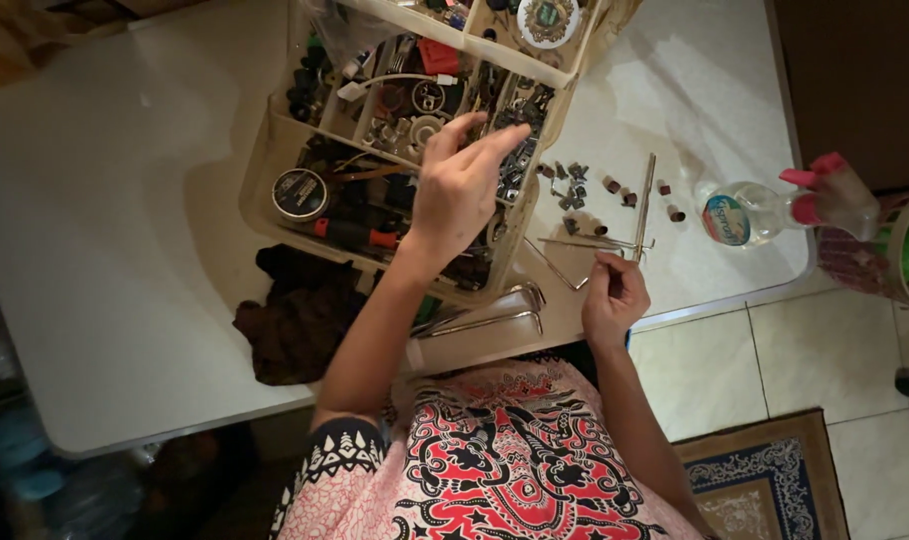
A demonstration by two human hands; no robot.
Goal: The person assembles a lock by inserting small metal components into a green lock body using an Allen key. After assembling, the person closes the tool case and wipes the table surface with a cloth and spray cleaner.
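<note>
The left hand hovered over the compartmented parts organizer, fingers spread and loose, index and thumb stretched toward its right-hand edge, gripping nothing that could be seen. The right hand sat just off the organizer's lower right corner, fingers pinched together on the near end of a thin metal rod; whether a second small piece was also caught in that pinch could not be told. That rod ran nearly straight away from the person, its long axis pointing up the white table alongside the organizer's right wall, so the right hand was plainly the nearer one to it. Crossing close by lay one more slim rod, roughly sideways to the first. Right of the organizer a scatter of small dark fittings lay loose, about ten, though the blur made an exact count unsafe. Below the organizer's front edge sat two bent chrome bars, and to its lower left one dark crumpled cloth. Farther right of the organizer, one clear spray bottle with a pink trigger lay on its side near the table's edge.
</note>
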